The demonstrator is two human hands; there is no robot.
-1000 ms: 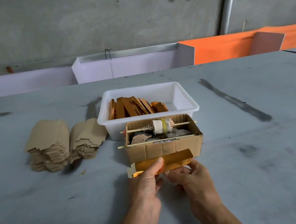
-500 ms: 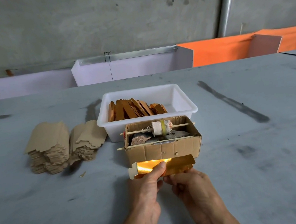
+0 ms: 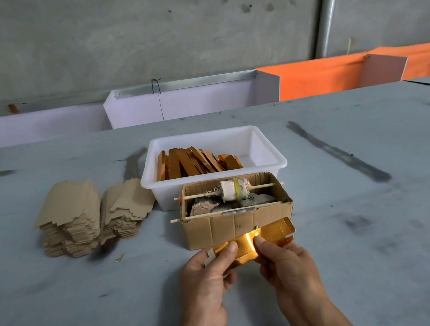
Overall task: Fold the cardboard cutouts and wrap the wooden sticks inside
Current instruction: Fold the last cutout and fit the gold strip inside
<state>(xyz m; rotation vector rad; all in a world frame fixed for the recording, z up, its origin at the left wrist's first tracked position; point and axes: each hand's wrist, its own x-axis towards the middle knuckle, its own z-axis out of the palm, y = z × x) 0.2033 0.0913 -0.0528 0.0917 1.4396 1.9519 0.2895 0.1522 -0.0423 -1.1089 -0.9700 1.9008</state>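
both hands (image 3: pixel 249 271) pinching gold cutout (image 3: pixel 260 240) (half-folded)

head: single view | worn high, faces forward-down | close above hands (image 3: pixel 247 267) | wall beyond table (image 3: pixel 63 313)

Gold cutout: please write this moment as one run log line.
step: folding | left hand: pinches gold cutout | right hand: pinches it too | place: before cardboard box | tub: wrapped pieces inside
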